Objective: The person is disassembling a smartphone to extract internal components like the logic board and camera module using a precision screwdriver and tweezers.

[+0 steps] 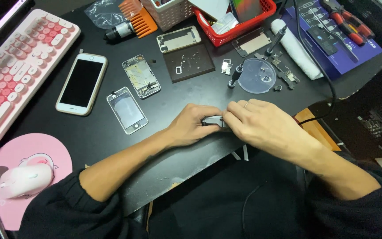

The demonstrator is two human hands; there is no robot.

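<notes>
My left hand (pixel 192 125) and my right hand (pixel 256 123) meet near the front edge of the black table (pixel 191 95). Between their fingertips they pinch a small dark phone part (pixel 213 121), mostly hidden by the fingers. A ring sits on a finger of my right hand. To the left lie a detached phone screen (pixel 127 110), an opened phone frame (pixel 141 76) and a whole white-and-gold phone (pixel 82 83).
A pink keyboard (pixel 14 71), pink mouse pad (pixel 27 152) and white mouse (pixel 25 180) fill the left. Behind: a dark magnetic mat (pixel 189 62), clear round dish (pixel 257 75), screwdriver (pixel 236 74), red basket (pixel 239 20), orange comb (pixel 140 17), blue tool mat (pixel 337 35), black cable (pixel 315 66).
</notes>
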